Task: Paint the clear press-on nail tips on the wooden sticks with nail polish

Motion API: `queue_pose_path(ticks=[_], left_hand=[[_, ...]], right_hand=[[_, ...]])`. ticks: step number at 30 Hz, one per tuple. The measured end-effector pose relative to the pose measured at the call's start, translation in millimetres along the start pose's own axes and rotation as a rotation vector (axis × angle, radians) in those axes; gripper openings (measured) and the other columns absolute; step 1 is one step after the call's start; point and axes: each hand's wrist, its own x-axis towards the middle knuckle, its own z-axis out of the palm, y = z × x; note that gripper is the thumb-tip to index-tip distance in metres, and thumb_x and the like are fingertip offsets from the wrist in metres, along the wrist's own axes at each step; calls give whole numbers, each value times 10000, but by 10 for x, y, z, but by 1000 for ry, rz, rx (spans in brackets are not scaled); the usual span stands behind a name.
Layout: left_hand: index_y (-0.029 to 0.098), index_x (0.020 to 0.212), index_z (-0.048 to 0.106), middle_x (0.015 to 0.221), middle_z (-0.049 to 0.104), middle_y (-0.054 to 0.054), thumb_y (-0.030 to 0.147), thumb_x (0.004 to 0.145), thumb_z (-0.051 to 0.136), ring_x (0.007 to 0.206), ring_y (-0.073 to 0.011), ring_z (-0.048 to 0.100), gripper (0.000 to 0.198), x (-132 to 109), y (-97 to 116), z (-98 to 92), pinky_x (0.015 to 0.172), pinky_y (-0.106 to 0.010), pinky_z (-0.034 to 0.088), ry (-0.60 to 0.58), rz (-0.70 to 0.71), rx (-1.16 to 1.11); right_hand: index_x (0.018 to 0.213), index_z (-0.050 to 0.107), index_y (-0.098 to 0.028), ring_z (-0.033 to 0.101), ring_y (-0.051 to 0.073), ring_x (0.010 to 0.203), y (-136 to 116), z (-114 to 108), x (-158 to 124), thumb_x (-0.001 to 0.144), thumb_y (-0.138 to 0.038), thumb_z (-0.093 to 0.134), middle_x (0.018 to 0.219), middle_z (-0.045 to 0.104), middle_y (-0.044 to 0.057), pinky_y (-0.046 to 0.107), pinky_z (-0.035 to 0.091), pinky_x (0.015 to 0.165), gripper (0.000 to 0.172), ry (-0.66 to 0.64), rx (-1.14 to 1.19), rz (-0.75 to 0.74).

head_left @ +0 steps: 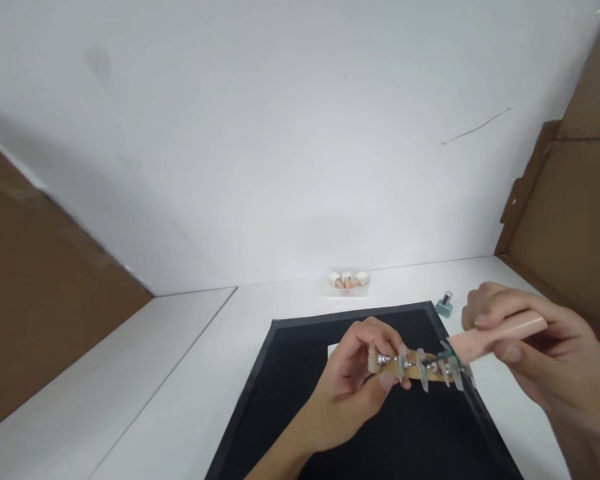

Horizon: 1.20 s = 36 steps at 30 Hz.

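Note:
My left hand (357, 390) is closed on the left end of a tan strip (415, 367), held level above the black mat (405, 427). Silvery round pieces and several translucent, nail-shaped pieces (423, 373) stand along the strip, some with dark green on them. From the right, my right hand (540, 350) grips a pale pink handle (500, 337) between thumb and fingers. The handle's wide end lies by the right part of the strip, and a thin dark green tip reaches from it over the translucent pieces. Whether the tip touches them cannot be made out.
A small teal bottle (445, 307) with a silvery stem stands beyond the mat's right corner. Behind the mat, a clear box (349, 282) holds pink and white items. White panels rise at the back, with brown cardboard (570, 200) at both sides.

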Motion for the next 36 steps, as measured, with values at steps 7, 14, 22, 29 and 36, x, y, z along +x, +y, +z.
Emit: queue_pose_path(ticks=[7, 14, 22, 29, 36], left_hand=[[234, 959, 496, 934, 484, -13, 226, 888, 506, 756, -93, 538, 71, -14, -16, -19, 718, -250, 492, -38, 45, 106], [233, 958, 468, 923, 467, -11, 219, 895, 484, 736, -100, 546, 67, -9, 1, -18, 692, -254, 486, -52, 45, 142], [243, 986, 487, 950, 469, -9, 209, 900, 484, 767, -85, 534, 93, -3, -11, -39, 733, -238, 465, -80, 55, 145], [239, 977, 497, 955, 478, -5, 187, 897, 485, 757, -84, 556, 96, -41, -28, -46, 736, -249, 459, -64, 8, 116], [168, 907, 578, 812, 618, -25, 360, 762, 679, 669, -103, 550, 260, 139, -370, -183, 618, -226, 435, 161, -351, -110]], right_hand=[[869, 619, -293, 529, 138, 576, -130, 154, -3, 857, -380, 606, 627, 591, -19, 255, 452, 534, 88, -81, -134, -50], [881, 617, -272, 534, 157, 633, -57, 144, -18, 873, -308, 600, 679, 594, -3, 278, 436, 562, 41, 55, -256, -115], [775, 610, -238, 518, 130, 562, -86, 206, 37, 865, -381, 596, 602, 572, -21, 253, 436, 515, 169, 1, -292, -150], [778, 621, -236, 529, 129, 515, -35, 202, -2, 859, -345, 613, 597, 559, -17, 247, 428, 442, 136, 147, -247, -161], [636, 626, -234, 613, 135, 605, 113, 114, 6, 855, -266, 617, 650, 659, -17, 235, 481, 528, 222, 212, -362, -56]])
